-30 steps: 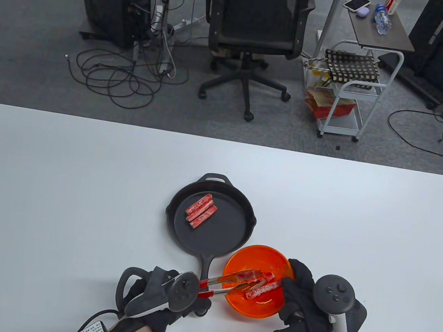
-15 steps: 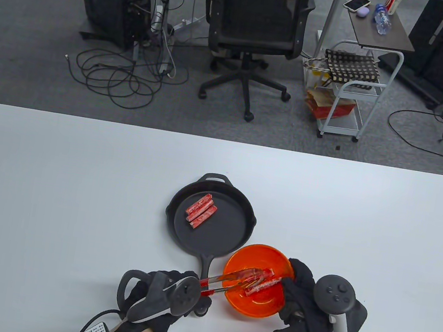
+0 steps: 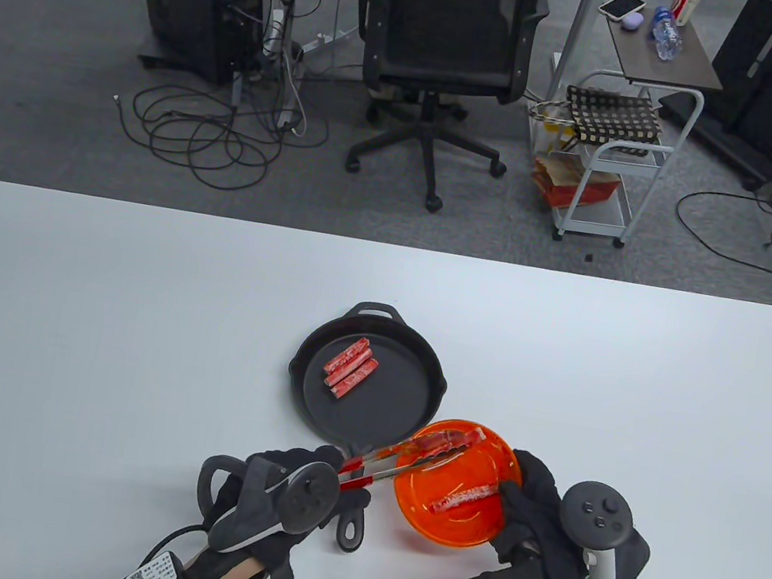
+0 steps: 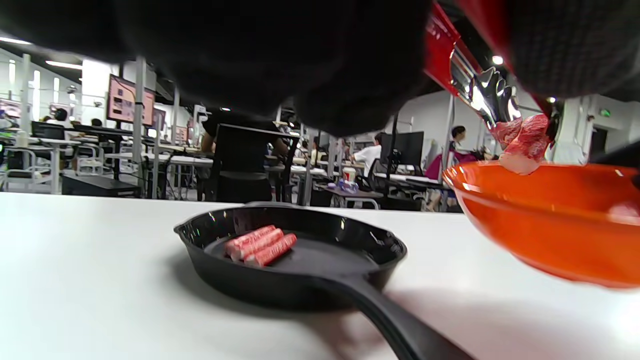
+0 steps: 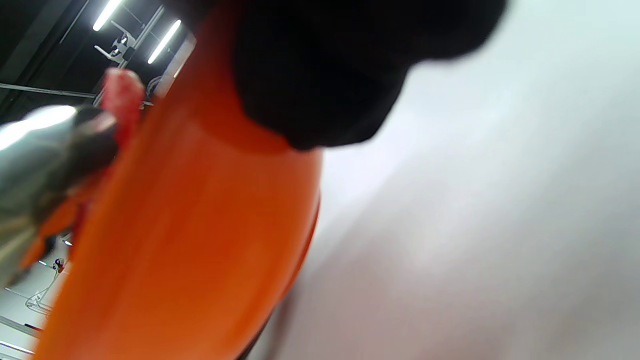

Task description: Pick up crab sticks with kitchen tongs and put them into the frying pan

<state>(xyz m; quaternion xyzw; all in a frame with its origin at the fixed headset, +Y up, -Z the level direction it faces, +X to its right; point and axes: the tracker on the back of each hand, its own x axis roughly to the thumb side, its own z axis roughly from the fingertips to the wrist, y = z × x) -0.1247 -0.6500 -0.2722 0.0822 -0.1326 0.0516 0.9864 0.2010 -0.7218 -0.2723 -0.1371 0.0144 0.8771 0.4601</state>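
**A crab stick held in tongs above the orange bowl**

The red-handled kitchen tongs (image 3: 395, 461) are gripped by the left hand (image 3: 283, 497), its gloved fingers curled round the handles. The tong tips are closed on one crab stick (image 3: 453, 441), held raised over the far rim of the orange bowl (image 3: 415, 521), ahead and to the right of that hand. In the left wrist view the stick (image 4: 522, 142) is seen clamped just above the bowl's edge.

The bowl is held by the right hand (image 3: 536, 518), fingers curled over its near right rim; the bowl is tilted. A second crab stick (image 3: 463, 498) lies inside it, just left of that hand's fingers.

A white label with a QR code (image 3: 154, 575) is seen on the left wrist; its small print cannot be read.

The black frying pan (image 3: 403, 409) sits on the white tabletop (image 3: 58, 325) beyond the left hand, its long handle running back beside that hand. Three crab sticks (image 3: 350, 369) lie side by side in the pan's far left part. Beyond the tabletop an office chair (image 3: 441, 56) and a white trolley (image 3: 614, 164) stand on the floor.
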